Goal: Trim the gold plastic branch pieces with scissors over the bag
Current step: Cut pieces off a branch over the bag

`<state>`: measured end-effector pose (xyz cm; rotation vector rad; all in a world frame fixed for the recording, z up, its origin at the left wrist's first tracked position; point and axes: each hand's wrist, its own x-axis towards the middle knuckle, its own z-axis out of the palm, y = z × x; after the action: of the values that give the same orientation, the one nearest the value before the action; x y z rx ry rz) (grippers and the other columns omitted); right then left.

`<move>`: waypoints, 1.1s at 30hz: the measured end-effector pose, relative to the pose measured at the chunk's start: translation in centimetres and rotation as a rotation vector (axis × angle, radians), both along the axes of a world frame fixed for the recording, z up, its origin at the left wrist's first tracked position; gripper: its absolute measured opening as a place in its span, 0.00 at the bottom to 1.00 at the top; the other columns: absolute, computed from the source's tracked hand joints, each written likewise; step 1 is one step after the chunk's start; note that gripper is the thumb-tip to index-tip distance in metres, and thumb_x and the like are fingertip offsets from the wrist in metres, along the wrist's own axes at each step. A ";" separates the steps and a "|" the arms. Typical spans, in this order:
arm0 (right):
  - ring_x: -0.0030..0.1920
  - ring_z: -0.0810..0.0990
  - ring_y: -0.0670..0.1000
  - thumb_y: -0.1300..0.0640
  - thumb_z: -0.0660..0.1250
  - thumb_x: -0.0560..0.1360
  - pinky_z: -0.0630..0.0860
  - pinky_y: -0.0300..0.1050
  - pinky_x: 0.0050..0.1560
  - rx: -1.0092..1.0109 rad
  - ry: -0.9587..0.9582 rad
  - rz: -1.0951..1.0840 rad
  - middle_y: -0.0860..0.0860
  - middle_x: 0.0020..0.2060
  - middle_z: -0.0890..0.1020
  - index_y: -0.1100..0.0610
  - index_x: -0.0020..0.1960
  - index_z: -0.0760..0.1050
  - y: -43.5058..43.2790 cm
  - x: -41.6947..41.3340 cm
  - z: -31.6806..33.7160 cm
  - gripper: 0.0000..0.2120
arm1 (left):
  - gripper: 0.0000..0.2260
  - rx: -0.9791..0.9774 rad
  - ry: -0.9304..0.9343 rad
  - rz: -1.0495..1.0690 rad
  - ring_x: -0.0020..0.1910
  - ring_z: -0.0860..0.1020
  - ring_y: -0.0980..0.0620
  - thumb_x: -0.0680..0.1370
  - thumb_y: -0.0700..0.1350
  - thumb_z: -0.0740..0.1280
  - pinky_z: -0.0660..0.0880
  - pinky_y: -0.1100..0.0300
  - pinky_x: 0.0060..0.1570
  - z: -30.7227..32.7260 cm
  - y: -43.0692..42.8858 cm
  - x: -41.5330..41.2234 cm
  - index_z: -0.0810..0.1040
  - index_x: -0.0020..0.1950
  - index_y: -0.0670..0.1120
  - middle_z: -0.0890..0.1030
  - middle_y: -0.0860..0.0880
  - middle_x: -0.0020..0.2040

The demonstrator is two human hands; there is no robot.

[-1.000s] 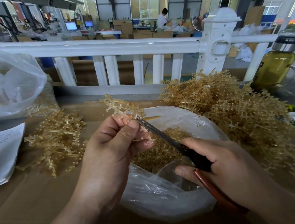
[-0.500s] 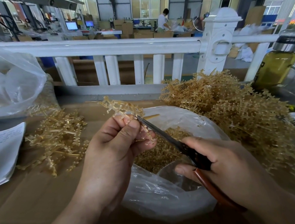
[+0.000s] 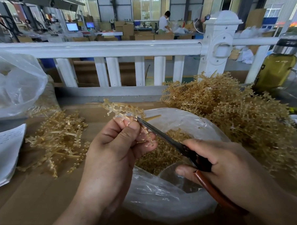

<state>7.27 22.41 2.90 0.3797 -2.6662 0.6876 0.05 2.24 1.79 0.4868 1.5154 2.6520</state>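
Nearest, the right hand (image 3: 232, 173) grips the scissors (image 3: 162, 136) by their brown handles, blades angled up toward the left hand (image 3: 115, 153). That hand pinches a gold branch piece (image 3: 123, 108) between thumb and fingers, over the open bag (image 3: 165, 205) beneath both hands. The piece looks light, thin and springy, probably brittle at its nubs, so holding the stem close to the cut seems best. Beyond the right hand lies the untrimmed pile (image 3: 238, 117).

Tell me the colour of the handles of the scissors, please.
Reddish brown. The scissors' handles show best in the head view, gripped by the right hand.
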 end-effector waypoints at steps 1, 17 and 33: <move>0.33 0.76 0.41 0.33 0.65 0.72 0.68 0.32 0.31 0.001 0.009 0.000 0.40 0.30 0.75 0.46 0.52 0.79 0.0 0.0 0.0 0.19 | 0.07 0.003 -0.007 0.005 0.38 0.83 0.47 0.77 0.42 0.71 0.81 0.57 0.38 0.0 0.0 0.0 0.80 0.39 0.46 0.80 0.43 0.38; 0.34 0.76 0.43 0.32 0.66 0.71 0.66 0.33 0.30 0.020 -0.054 -0.032 0.42 0.30 0.74 0.46 0.49 0.78 0.0 0.0 0.3 0.18 | 0.07 -0.054 0.025 0.064 0.38 0.82 0.48 0.79 0.46 0.69 0.80 0.57 0.40 -0.4 -0.4 -0.6 0.81 0.41 0.48 0.81 0.45 0.38; 0.38 0.81 0.42 0.26 0.62 0.68 0.76 0.42 0.36 -0.050 -0.120 -0.025 0.43 0.39 0.82 0.46 0.57 0.74 0.4 -0.1 -0.2 0.29 | 0.08 0.037 -0.017 -0.009 0.39 0.80 0.51 0.80 0.44 0.68 0.79 0.59 0.39 -0.3 -0.4 -0.5 0.80 0.41 0.46 0.79 0.45 0.39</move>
<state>7.21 22.85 2.68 0.3004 -2.7547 0.7912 -0.49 1.87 1.51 0.4711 1.4581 2.6752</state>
